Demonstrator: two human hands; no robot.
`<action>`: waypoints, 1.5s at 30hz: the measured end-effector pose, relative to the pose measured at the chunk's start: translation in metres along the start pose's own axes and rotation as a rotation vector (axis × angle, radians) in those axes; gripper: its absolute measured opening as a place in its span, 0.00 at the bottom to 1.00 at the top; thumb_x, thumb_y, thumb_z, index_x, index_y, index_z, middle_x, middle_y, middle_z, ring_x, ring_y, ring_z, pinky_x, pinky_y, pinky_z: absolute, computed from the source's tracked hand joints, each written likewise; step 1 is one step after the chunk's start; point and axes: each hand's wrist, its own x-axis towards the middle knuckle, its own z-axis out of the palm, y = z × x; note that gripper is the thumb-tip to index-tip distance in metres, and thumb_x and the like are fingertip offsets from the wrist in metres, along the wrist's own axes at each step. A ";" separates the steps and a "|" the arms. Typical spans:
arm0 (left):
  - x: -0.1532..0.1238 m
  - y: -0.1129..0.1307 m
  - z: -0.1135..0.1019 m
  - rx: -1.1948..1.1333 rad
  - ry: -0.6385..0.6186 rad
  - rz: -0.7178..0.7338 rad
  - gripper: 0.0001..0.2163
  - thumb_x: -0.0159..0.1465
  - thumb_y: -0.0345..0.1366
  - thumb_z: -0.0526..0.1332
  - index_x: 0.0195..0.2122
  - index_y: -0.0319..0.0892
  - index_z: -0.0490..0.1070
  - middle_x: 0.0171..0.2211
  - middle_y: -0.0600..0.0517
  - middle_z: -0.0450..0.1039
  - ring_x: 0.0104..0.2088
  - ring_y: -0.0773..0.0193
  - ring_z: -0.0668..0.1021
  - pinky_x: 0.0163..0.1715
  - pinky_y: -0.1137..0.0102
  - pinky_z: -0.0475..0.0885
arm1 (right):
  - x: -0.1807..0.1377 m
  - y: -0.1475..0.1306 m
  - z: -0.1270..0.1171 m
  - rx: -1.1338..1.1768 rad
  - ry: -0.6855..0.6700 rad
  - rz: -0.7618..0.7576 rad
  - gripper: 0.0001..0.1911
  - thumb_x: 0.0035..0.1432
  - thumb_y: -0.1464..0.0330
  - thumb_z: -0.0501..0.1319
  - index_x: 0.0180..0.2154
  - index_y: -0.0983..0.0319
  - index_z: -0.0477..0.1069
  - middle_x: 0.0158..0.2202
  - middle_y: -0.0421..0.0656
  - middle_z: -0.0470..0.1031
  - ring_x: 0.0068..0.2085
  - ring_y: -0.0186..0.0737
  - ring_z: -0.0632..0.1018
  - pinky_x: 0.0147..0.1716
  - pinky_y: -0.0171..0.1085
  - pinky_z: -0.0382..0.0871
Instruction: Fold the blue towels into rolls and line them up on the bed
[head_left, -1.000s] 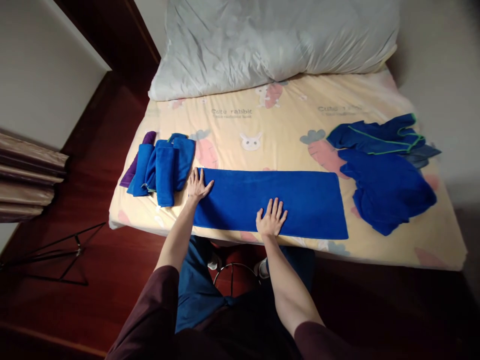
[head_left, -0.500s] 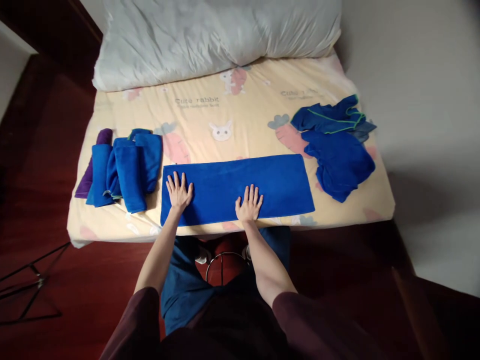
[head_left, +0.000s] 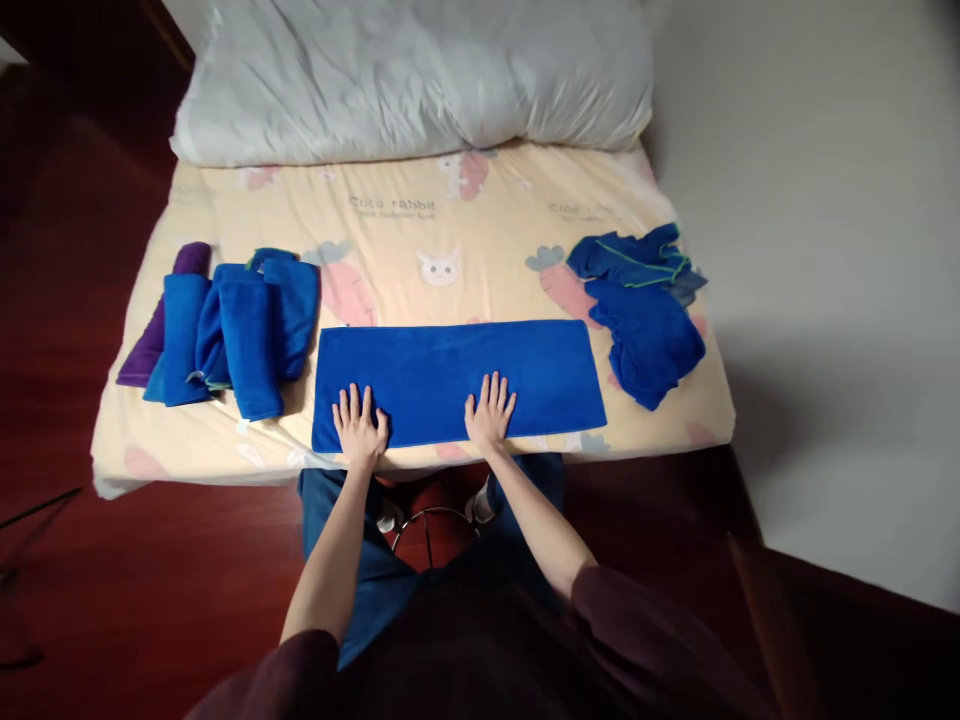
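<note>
- Head view, the only one: a long blue towel [head_left: 457, 375] lies flat along the near edge of the bed [head_left: 420, 240]. Its edges are straight and it looks pretty smooth already.
- The left hand [head_left: 358, 428] is palm down on the towel's near left corner with fingers spread, pressing and not gripping anything.
- The right hand [head_left: 489, 412] is the same – open and flat on the near edge, around the middle of the towel, holding nothing.
- Off the towel's left end sits a bunch of folded blue towels [head_left: 240, 325], packed against each other. A purple cloth [head_left: 161, 315] is on their far-left side. I'd call that lot finished.
- At the right end there's a crumpled heap of blue cloths [head_left: 641, 320], some with green trim and none folded. It's just beside the towel's far right corner, but I can't tell if they touch.
- My read is roughly the halfway mark: a few are folded, the flat one is laid out but not folded up like those on the left, and the heap is untouched.
- A big white pillow [head_left: 412, 80] sits at the far end of the bed, well apart from all this.
</note>
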 end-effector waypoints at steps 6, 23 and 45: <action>-0.002 -0.006 0.007 -0.035 0.033 0.007 0.29 0.69 0.39 0.52 0.71 0.42 0.60 0.75 0.47 0.48 0.75 0.50 0.49 0.73 0.48 0.42 | 0.022 -0.061 0.000 0.120 -0.054 -0.205 0.34 0.72 0.59 0.48 0.74 0.63 0.49 0.76 0.50 0.44 0.77 0.55 0.39 0.71 0.67 0.31; 0.002 -0.010 0.014 -0.015 0.071 0.014 0.30 0.67 0.40 0.54 0.70 0.43 0.62 0.74 0.47 0.51 0.75 0.49 0.52 0.72 0.49 0.46 | 0.148 0.019 -0.014 -0.075 -0.191 -0.494 0.31 0.75 0.59 0.45 0.74 0.63 0.51 0.76 0.45 0.47 0.76 0.40 0.48 0.75 0.49 0.35; 0.004 -0.009 0.021 -0.150 0.112 0.006 0.32 0.63 0.39 0.57 0.71 0.47 0.62 0.74 0.47 0.52 0.74 0.45 0.53 0.72 0.45 0.44 | 0.187 0.182 -0.068 -0.268 -0.026 -0.121 0.33 0.75 0.58 0.39 0.74 0.67 0.49 0.76 0.52 0.48 0.76 0.43 0.50 0.73 0.53 0.42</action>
